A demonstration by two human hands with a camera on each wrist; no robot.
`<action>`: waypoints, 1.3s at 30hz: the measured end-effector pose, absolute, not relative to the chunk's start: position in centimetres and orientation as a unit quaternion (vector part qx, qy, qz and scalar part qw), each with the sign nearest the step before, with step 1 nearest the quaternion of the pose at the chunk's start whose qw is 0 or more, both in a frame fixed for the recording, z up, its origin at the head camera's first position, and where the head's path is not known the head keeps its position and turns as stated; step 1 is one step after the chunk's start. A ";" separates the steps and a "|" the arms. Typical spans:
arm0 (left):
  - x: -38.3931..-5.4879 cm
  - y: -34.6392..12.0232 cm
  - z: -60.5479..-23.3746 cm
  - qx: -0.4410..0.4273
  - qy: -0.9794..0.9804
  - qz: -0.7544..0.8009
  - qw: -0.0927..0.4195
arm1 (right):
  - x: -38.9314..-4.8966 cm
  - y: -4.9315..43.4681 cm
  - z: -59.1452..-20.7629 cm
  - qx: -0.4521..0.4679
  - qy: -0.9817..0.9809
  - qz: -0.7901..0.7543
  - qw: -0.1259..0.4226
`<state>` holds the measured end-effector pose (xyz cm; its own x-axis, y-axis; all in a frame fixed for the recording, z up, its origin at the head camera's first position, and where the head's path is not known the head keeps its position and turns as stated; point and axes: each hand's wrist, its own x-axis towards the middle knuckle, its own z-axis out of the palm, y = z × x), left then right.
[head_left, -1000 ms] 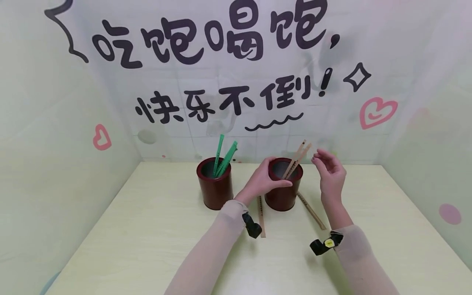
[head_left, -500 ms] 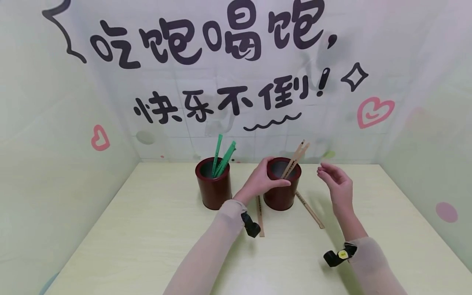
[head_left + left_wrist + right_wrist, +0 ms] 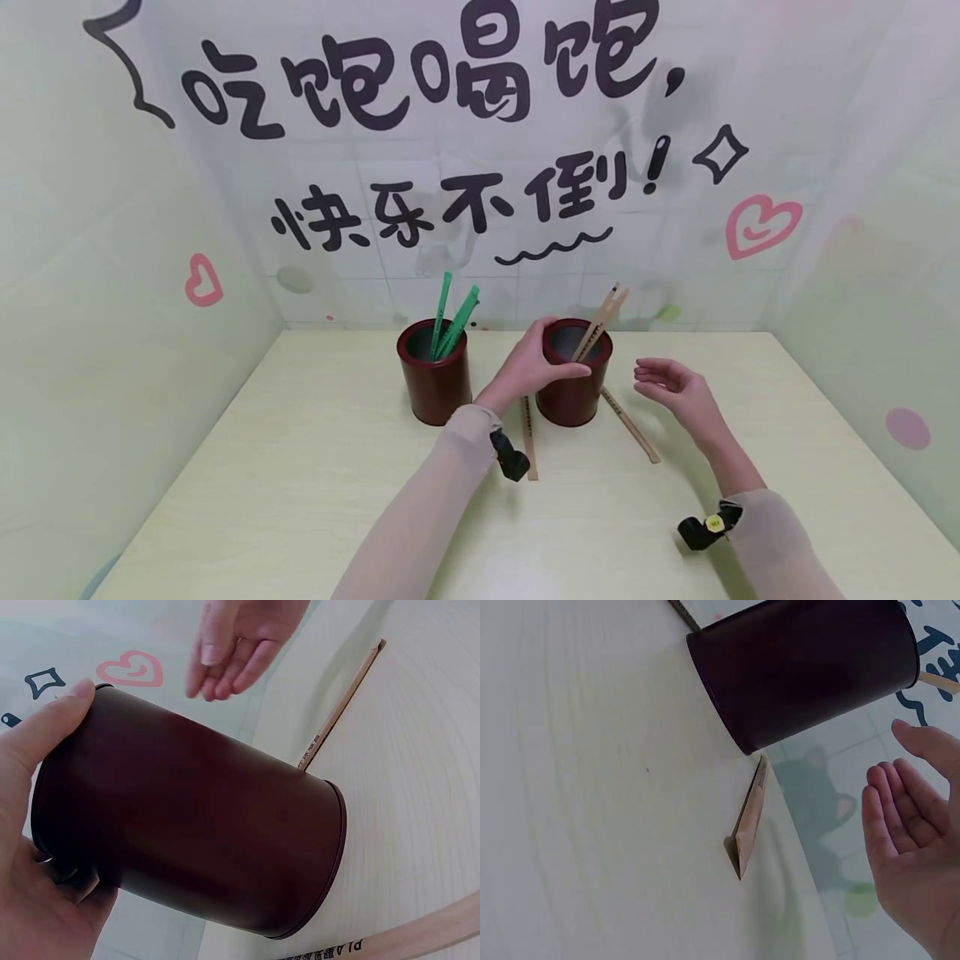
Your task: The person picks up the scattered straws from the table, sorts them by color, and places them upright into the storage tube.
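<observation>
My left hand (image 3: 527, 364) grips the rim of a dark red cylindrical cup (image 3: 567, 404), thumb across its front. The cup stands upright with several slim brown wrapped straws (image 3: 602, 321) leaning in it. Two more lie on the table: one brown straw (image 3: 630, 427) right of the cup, the other brown straw (image 3: 529, 442) left of it. To the right of the cup, apart from it, my right hand (image 3: 678, 390) hovers with relaxed fingers and holds nothing. In the right wrist view its palm (image 3: 915, 877) faces the camera.
A second dark red cup (image 3: 437, 392) stands left of my left hand, with several green wrapped straws (image 3: 457, 325) in it. A pale wooden table (image 3: 300, 500) carries everything. Behind it hangs a white backdrop (image 3: 337, 283) with large black characters; pale side walls flank the table.
My right hand has moved away from the straw tops, out to the right and down, and has turned more toward the cup. The left hand stays on the cup.
</observation>
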<state>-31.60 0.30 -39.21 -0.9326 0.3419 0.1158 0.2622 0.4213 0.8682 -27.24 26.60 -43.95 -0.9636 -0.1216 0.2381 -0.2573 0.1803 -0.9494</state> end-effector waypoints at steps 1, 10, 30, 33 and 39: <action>-31.6 0.3 -39.2 0.179 0.842 0.507 0.039 | -27.3 26.7 -44.0 0.124 -0.778 0.614 0.044; -31.6 0.3 -39.2 0.176 0.843 0.507 0.041 | -27.9 27.2 -45.2 0.139 -0.827 0.545 -0.025; -31.6 0.3 -39.2 0.178 0.842 0.507 0.038 | -28.0 26.1 -45.7 0.081 -0.910 0.403 -0.054; -31.6 0.3 -39.2 0.179 0.843 0.506 0.038 | -27.9 25.9 -45.6 0.083 -0.912 0.398 -0.050; -31.6 0.3 -39.1 0.180 0.843 0.505 0.039 | -27.8 26.0 -45.8 0.088 -0.914 0.394 -0.040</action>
